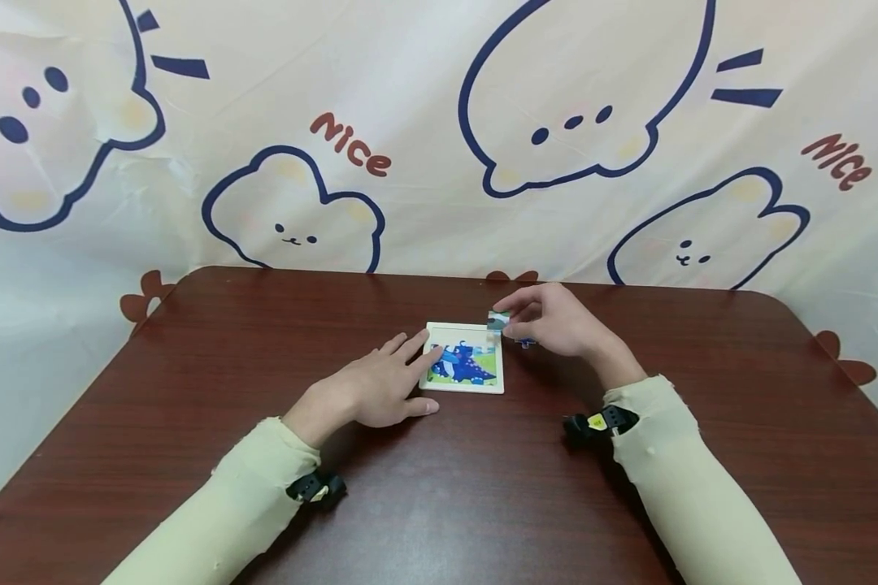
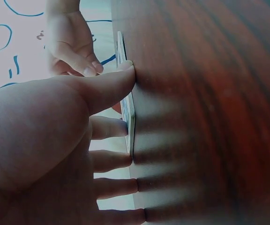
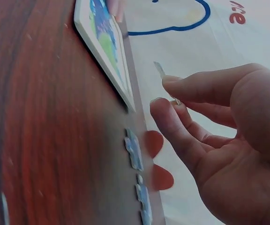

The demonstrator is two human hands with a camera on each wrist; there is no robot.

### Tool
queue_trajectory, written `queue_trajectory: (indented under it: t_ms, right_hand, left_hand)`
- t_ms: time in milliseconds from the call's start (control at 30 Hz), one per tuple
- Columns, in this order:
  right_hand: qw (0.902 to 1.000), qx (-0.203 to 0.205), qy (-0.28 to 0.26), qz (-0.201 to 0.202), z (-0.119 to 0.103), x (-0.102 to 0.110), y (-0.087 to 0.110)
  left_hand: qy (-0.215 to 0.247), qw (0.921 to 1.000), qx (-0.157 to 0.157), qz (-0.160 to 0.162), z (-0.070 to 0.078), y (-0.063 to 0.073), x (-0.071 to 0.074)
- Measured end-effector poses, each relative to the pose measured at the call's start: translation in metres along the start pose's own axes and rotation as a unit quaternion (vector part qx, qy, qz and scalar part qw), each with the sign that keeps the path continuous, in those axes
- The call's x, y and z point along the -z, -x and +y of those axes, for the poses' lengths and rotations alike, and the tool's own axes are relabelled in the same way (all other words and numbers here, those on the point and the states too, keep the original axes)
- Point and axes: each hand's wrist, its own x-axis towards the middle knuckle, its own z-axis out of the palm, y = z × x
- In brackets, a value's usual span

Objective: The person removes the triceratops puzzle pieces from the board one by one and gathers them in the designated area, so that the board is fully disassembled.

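A white-framed jigsaw puzzle (image 1: 462,389) with a blue dinosaur picture lies on the table; the upper strip inside its frame is bare and pale. My left hand (image 1: 382,385) rests at the puzzle's left side, fingers spread, with fingertips over its left edge and the thumb by the near corner. Above the far right corner, my right hand (image 1: 562,322) pinches a small puzzle piece (image 1: 497,320) between thumb and fingers. In the right wrist view that piece (image 3: 159,69) shows nearly edge-on, raised off the table.
Two loose puzzle pieces, one nearer the frame (image 3: 134,149) and one farther off (image 3: 144,201), lie on the table to its right, partly behind my right hand in the head view. The brown table (image 1: 439,504) ends at a printed curtain (image 1: 424,97).
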Motion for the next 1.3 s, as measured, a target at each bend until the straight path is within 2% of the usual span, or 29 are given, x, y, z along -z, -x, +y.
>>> queue_trajectory:
  t_ms: [267,600,800,1067,1300]
  right_hand:
    - [0.9996,-0.005,-0.026,0.011,0.005,0.018,0.011]
    - [0.9985,-0.009,-0.046,0.028,0.009,0.038,0.021]
    - [0.9986,-0.005,-0.025,0.045,0.021,0.048,0.029]
    - [0.9989,-0.016,0.019,0.038,0.039,0.059,0.038]
    - [0.9984,-0.025,0.045,0.023,0.053,0.06,0.044]
  left_hand:
    - [0.004,0.9999,-0.01,0.007,-0.001,0.0,-0.001]
    - [0.0,1.0,-0.004,0.009,-0.001,0.003,0.0]
    - [0.002,0.9999,-0.009,0.01,0.0,0.002,-0.001]
    - [0.002,0.9999,-0.011,0.009,0.0,0.0,-0.002]
    - [-0.002,1.0,-0.006,0.007,-0.001,0.0,-0.002]
